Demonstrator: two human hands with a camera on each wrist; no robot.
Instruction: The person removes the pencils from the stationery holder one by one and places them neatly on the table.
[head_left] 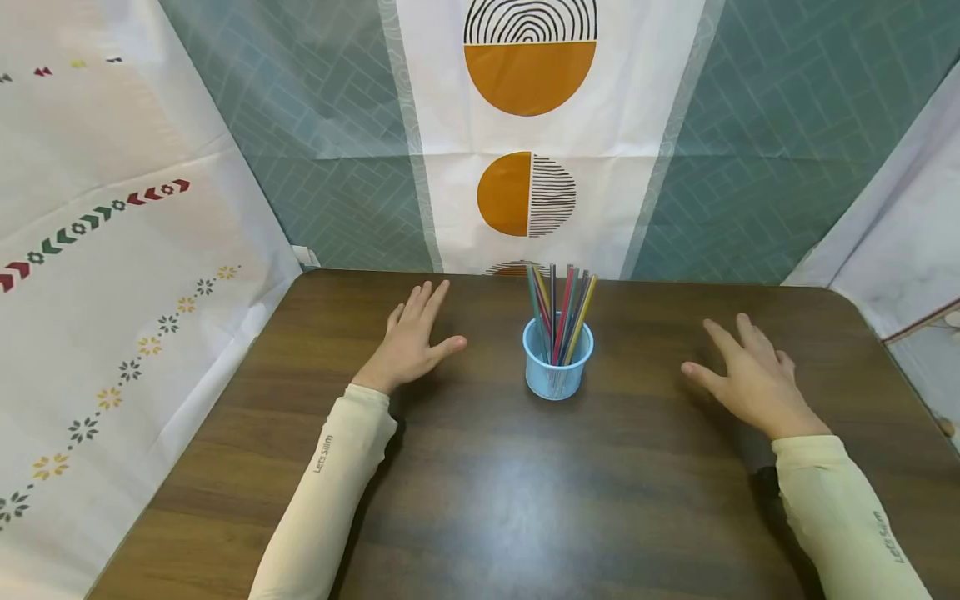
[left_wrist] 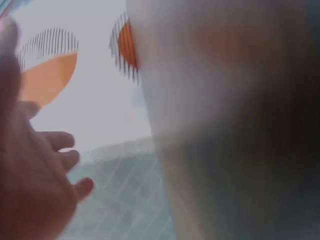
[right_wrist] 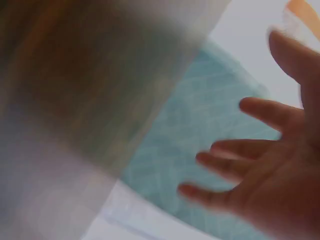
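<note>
A light blue plastic cup stands upright on the brown wooden table, holding several slim coloured pencils that lean in different directions. To the left of the cup, my left hand hovers over the table with fingers spread and nothing in it. My right hand is well to the right of the cup, its fingers apart and also holding nothing. In the left wrist view the fingers show relaxed and bare. The right wrist view has the thumb and fingers extended; neither wrist view includes the cup.
The dark wooden table has rounded far corners. Behind it hangs a green and white patterned cloth with orange circles. A white cloth with printed flowers borders the left side, and pale cloth hangs along the right.
</note>
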